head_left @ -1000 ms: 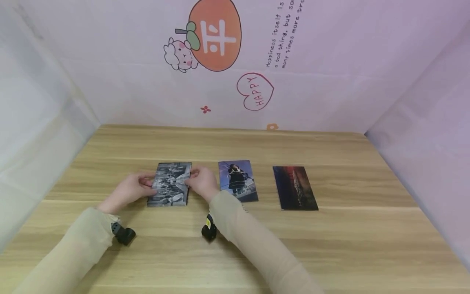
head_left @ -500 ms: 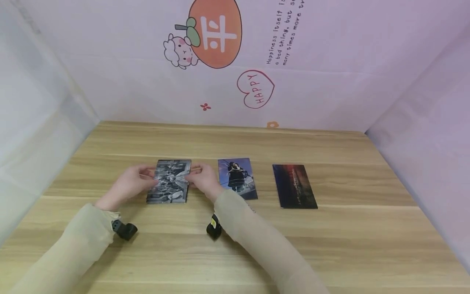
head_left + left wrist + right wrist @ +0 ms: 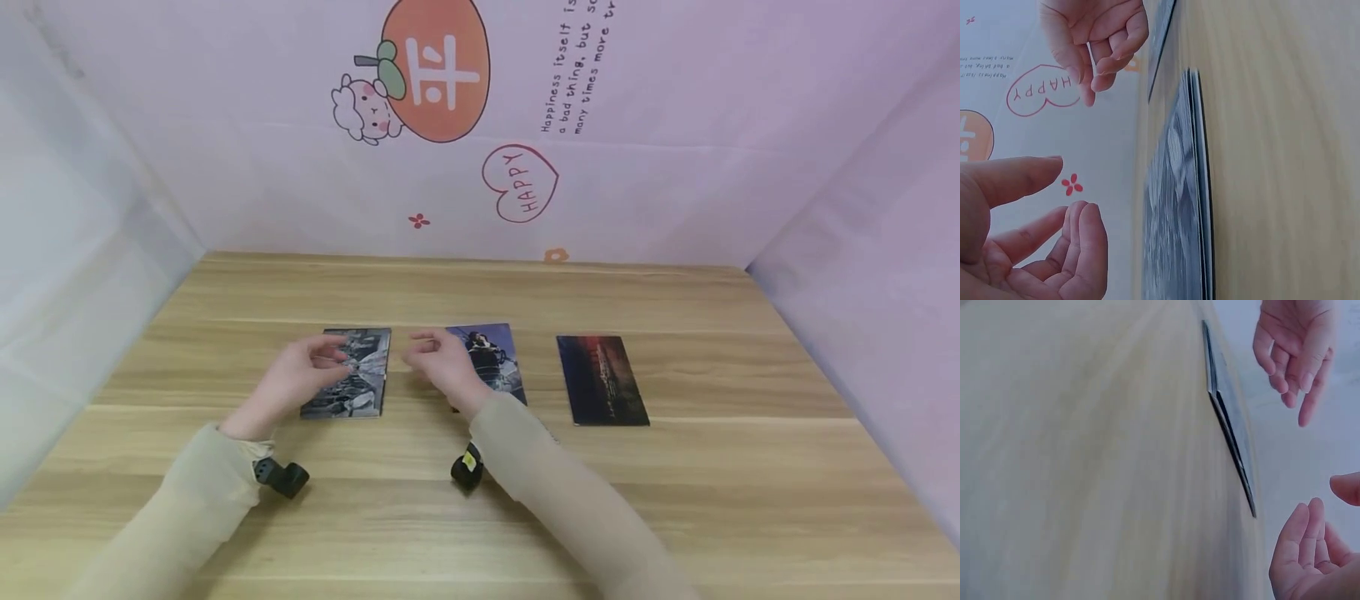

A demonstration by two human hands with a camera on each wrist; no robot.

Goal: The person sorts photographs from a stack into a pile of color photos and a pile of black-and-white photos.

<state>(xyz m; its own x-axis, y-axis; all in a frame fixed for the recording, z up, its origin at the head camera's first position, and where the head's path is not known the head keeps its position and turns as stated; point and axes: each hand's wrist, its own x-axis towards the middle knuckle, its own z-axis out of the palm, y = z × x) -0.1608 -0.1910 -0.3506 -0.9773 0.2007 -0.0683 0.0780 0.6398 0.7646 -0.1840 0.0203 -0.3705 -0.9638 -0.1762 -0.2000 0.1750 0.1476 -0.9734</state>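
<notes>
A thin stack of picture cards (image 3: pixel 352 404) with a black-and-white crowd scene on top lies at the left of the wooden table. My left hand (image 3: pixel 303 375) hovers over its left side, fingers loosely bent and holding nothing. In the left wrist view, layered edges of the card stack (image 3: pixel 1179 206) show beneath the hand. My right hand (image 3: pixel 450 367) hangs between that stack and a bluish picture card (image 3: pixel 506 358) showing figures at a railing, partly covering the latter. Nothing sits between its fingers (image 3: pixel 1297 540). Further right lies a dark red-and-black picture card (image 3: pixel 603 383).
The wooden table (image 3: pixel 712 500) meets a white cloth backdrop (image 3: pixel 675 192) printed with an orange fruit, a heart and lettering. Cloth sides rise at left and right. A small black camera (image 3: pixel 281 477) is strapped to my left wrist, another (image 3: pixel 467 471) to my right.
Both hands have let go of the black-and-white card stack and risen above it. The right hand has shifted right, toward the bluish card; the left has moved slightly right over the stack.
</notes>
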